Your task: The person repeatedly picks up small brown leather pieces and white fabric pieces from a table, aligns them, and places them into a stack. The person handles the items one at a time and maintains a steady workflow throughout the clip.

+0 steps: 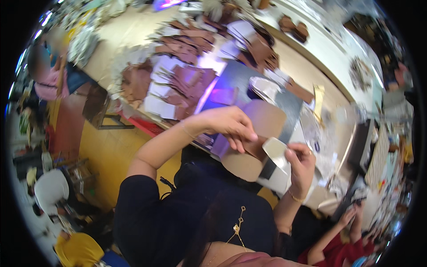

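My right hand (pixel 301 165) pinches a small pale cream panel with rounded corners (pixel 275 150) between thumb and fingers. My left hand (pixel 229 124) hangs just left of it, fingers loosely bent and apart, close to a brown piece (pixel 255 147); whether the fingertips touch it I cannot tell. Beneath both hands lies a larger tan sheet with rounded ends (pixel 271 116), and the brown piece crosses its middle. The sheet's near end reaches past the table edge toward my body. A dark board (pixel 240 73) lies under the far part of the sheet.
Stacks of brown and white cut pieces (pixel 182 86) fill the table's far left. A white bundle (pixel 265 88) sits on the board. Right of it are a yellowish strip (pixel 318 100) and crumpled clear plastic (pixel 313 129). A person in a red top (pixel 342 247) works at lower right.
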A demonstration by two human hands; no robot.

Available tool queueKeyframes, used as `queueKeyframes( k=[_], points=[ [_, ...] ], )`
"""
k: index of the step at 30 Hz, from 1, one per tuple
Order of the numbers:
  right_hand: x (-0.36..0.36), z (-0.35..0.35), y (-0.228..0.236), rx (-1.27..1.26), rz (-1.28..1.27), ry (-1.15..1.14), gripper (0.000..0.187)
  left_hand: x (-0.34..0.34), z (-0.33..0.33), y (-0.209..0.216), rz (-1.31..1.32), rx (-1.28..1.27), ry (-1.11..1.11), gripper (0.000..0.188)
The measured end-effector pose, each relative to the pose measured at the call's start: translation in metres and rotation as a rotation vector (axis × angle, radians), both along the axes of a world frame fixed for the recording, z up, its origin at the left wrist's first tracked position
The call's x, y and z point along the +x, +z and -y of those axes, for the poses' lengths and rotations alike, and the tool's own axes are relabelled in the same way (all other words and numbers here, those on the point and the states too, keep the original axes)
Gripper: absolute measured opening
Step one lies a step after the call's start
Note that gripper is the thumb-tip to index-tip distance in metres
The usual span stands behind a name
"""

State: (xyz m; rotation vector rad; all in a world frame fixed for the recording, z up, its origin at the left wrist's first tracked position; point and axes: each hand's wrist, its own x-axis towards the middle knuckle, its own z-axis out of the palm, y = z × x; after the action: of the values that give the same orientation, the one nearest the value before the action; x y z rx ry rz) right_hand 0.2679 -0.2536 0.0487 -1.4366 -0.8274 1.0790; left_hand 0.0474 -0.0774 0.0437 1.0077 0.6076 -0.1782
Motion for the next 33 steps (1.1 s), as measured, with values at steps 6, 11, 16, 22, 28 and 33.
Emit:
queueKeyframes(
  k=[6,11,16,22,28,33],
  points=[
    [-0.011,-0.011,0.012,-0.073,-0.047,0.088,0.015,0.000,0.003,0.002,-0.042,-0.016,0.082,0.043],
    [-0.016,-0.022,0.014,-0.121,0.004,0.163,0.016,0.000,0.005,0.008,-0.042,0.010,0.086,0.045],
    [-0.017,-0.028,0.014,-0.141,0.021,0.202,0.015,0.000,0.006,0.012,-0.054,0.017,0.092,0.044],
    [-0.018,-0.031,0.012,-0.170,0.061,0.222,0.016,0.000,0.006,0.012,-0.064,-0.014,0.089,0.041],
    [-0.019,-0.032,0.011,-0.185,0.092,0.248,0.015,0.000,0.004,0.011,-0.067,-0.030,0.057,0.028],
    [-0.023,-0.031,0.013,-0.169,0.093,0.225,0.014,-0.001,0.003,0.008,-0.055,-0.013,0.028,0.021]
  ],
)
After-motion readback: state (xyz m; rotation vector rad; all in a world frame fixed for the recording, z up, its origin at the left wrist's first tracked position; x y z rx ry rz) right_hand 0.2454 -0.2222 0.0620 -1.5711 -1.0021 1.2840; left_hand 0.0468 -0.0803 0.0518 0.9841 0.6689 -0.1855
